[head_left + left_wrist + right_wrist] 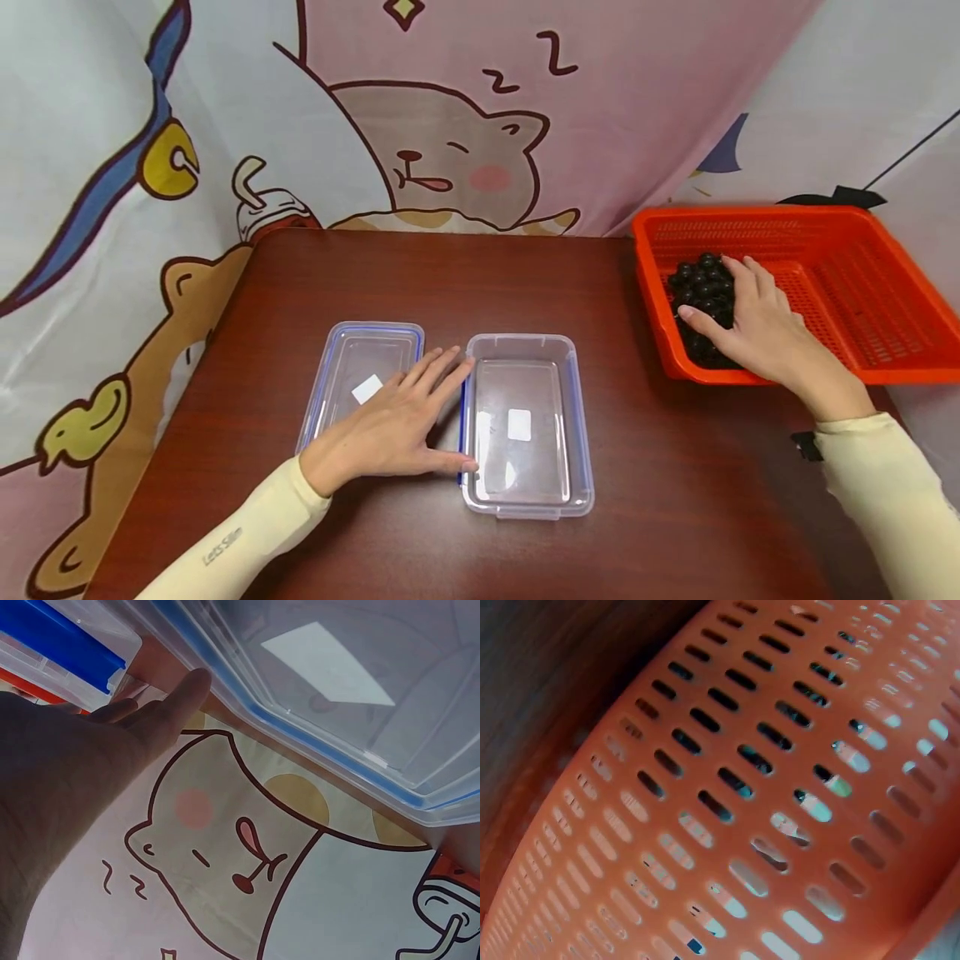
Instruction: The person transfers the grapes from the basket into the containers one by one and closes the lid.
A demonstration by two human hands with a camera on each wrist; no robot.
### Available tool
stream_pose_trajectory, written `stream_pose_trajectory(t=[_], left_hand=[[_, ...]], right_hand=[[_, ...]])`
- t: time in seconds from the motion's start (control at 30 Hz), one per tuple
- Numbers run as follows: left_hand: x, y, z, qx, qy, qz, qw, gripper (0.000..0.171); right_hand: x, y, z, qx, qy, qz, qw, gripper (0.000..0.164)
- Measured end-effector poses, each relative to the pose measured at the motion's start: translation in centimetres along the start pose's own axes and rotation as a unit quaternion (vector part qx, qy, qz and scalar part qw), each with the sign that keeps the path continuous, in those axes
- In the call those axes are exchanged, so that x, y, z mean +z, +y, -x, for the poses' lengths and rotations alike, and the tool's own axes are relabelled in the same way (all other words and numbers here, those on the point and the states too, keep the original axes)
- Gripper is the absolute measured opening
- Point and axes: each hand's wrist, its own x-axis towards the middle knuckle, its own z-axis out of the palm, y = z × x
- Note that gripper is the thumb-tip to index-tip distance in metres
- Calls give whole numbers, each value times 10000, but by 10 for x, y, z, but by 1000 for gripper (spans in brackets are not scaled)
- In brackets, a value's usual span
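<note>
A clear lunch box (521, 425) stands on the table without its lid. My left hand (390, 425), fingers spread and straight, lies over the lid's right side, its fingertips and thumb right at the box's left rim. Under that hand is the clear lid (360, 350) with a blue seal, also large in the left wrist view. At the right, dark grapes (701, 287) lie bunched in the left end of a red plastic basket (825, 300). My right hand (765, 333) reaches in over them, thumb and fingers apart on the grapes. Only the basket's slotted wall (727, 780) fills the right wrist view.
The brown table (450, 275) meets a cartoon-printed curtain (450, 150) at the back and left. The basket's rim rises at the right side of the table. A small black object (806, 446) sits beside the right sleeve.
</note>
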Motion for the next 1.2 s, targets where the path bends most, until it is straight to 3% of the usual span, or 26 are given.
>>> stream_pose_trajectory(t=[0.43,0.87,1.03,1.2], left_hand=[[3,7,-3,-5,-123,189,9997,121],[7,11,2,-28,-106,242,9996,119],[4,9,4,-60,-44,248,9997,119],[0,5,4,-88,23,223,9997,118]], right_hand=[[-3,27,-13,283,-891,192,9954,121],[6,37,-15,630,-590,203,9961,133],[3,34,-22,793,-855,168,9930,136],[2,30,-34,655,-1025,-143,9925,135]])
